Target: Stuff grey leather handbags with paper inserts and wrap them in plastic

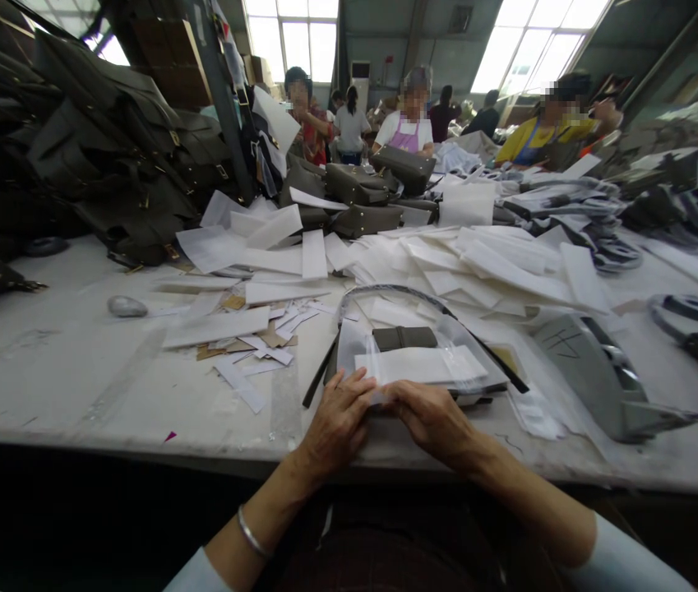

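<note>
A clear plastic bag (447,333) lies on the white table (77,370) right in front of me. Inside it I see a small dark olive leather pouch (404,337) and a white paper strip (419,364). My left hand (339,419) rests on the bag's near edge with its fingers bent and close together, a silver bangle on the wrist. My right hand (432,415) presses on the same edge just to the right, fingers curled. The fingertips of both hands meet at the bag's near rim. A dark strap (319,380) runs along the bag's left side.
Heaps of white paper strips (496,263) cover the table's middle, with scraps (250,345) to the left. Dark leather bags (114,148) pile up at far left and more (361,193) at the back. A grey tape dispenser (607,378) stands right. People work behind the table.
</note>
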The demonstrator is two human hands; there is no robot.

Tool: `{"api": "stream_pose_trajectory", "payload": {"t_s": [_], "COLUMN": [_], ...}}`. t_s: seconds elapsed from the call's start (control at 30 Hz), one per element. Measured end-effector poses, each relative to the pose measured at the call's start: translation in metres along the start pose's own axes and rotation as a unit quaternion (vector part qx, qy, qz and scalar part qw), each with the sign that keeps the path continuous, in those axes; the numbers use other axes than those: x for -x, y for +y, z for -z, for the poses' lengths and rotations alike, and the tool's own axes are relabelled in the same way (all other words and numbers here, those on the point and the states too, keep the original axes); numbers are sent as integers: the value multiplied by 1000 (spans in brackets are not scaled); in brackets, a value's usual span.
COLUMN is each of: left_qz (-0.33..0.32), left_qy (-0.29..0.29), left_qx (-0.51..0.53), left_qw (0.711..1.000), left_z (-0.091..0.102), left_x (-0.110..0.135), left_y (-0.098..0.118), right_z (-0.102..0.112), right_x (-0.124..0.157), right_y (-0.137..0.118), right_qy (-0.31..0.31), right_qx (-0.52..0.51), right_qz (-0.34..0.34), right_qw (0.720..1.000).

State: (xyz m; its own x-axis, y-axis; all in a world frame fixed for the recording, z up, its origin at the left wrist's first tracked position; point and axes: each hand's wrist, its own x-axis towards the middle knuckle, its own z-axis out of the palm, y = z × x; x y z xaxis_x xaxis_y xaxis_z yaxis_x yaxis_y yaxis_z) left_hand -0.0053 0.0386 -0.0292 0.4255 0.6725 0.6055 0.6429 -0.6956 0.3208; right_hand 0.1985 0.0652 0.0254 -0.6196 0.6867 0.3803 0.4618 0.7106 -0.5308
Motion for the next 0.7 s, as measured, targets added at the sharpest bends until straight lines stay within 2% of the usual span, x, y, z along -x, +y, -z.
{"api": "stream_pose_trajectory", "payload": {"t_s": [0.13,0.3,0.37,0.47,0.6,0.7], "left_qz": [92,133,140,158,189,210], "left_qy": [22,94,103,94,94,91], "left_qx": [67,7,-16,-39,-72,-98], "left_qw": [993,987,985,982,975,969], "left_z": [1,-10,-13,-15,-19,-22], "left_x": [-8,-19,-21,-24,-28,-32], "left_y": [12,18,19,22,24,24], "right_z": [7,15,17,16,12,9], "right_x": [-12,-28,-32,-36,-42,-47], "right_y": [1,-2,-3,-1,12,22], "right_qy": [-23,-48,-49,-39,-31,-35], "right_qx": [-36,-63,-63,-25,97,104], "right_qz": [-94,-161,-176,-181,-127,-127], "right_qw": [995,984,981,982,987,986]}}
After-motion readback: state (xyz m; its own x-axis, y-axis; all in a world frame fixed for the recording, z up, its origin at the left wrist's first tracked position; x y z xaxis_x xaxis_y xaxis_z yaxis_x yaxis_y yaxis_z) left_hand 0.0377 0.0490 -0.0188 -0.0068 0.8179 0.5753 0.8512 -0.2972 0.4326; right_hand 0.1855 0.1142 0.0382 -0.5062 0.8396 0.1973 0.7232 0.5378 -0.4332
